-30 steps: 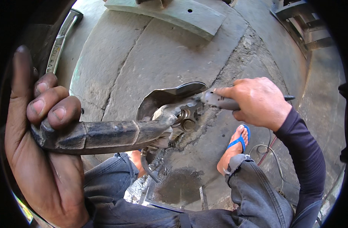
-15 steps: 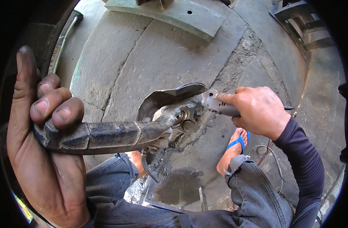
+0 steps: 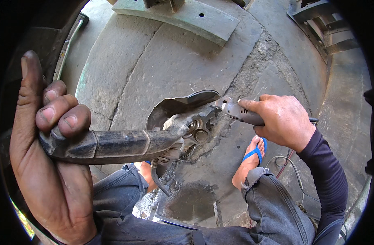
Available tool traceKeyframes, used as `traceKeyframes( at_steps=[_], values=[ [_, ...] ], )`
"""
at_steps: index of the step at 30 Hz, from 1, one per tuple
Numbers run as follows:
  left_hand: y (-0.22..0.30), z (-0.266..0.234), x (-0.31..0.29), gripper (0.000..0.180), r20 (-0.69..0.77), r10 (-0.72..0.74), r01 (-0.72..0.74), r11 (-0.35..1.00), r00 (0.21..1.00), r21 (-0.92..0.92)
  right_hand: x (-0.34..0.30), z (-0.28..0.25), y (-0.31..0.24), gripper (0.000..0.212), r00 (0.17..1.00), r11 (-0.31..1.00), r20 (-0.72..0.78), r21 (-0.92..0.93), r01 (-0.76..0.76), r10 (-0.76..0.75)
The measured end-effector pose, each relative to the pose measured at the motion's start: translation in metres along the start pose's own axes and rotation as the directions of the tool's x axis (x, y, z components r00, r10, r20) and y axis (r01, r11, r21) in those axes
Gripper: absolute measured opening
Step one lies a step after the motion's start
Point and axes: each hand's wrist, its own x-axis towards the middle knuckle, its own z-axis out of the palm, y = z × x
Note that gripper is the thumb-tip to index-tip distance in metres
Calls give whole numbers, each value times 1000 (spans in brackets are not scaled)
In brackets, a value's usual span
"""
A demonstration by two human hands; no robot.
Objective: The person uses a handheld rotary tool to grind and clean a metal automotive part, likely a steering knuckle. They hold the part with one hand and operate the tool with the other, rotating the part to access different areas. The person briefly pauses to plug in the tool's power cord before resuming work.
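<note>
My left hand (image 3: 52,171) has its fingers curled over the end of a thick black ribbed arm (image 3: 117,145), with one finger stretched upward. At the far end of that arm is a grey metal knuckle (image 3: 199,130) with a round bore, and behind it stands a dark curved sheet-metal shield (image 3: 170,107). In my right hand (image 3: 285,121) is a grey hand-held rotary tool (image 3: 243,113), one finger lying along its body. Its thin bit points left at the upper right edge of the knuckle. Whether the bit touches the metal I cannot tell.
Cracked concrete (image 3: 170,61) lies beneath, with a dark wet patch (image 3: 193,200) near me. A thick curved plate (image 3: 183,18) is at the far side, a metal frame (image 3: 321,28) at far right. A cable (image 3: 299,179) trails beside my foot in a blue sandal (image 3: 254,154).
My right hand and the rotary tool have shifted slightly right, and the thin bit now shows beside the knuckle. My left hand and the black arm have hardly moved.
</note>
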Motion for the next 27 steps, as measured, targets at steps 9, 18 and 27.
traceKeyframes(
  at_steps=[9,18,27],
  values=[
    [-1,3,2,34,-6,-8,8,1000,1000,-1,-2,2,5,66,1000,1000,8,2,15,-15],
    [2,-5,2,29,0,-42,42,999,999,-1,-4,-2,4,59,998,1000,-64,-21,12,-14],
    [6,-38,6,35,42,-31,29,998,999,51,-2,-4,3,58,997,999,-64,-11,31,-32]
  ],
)
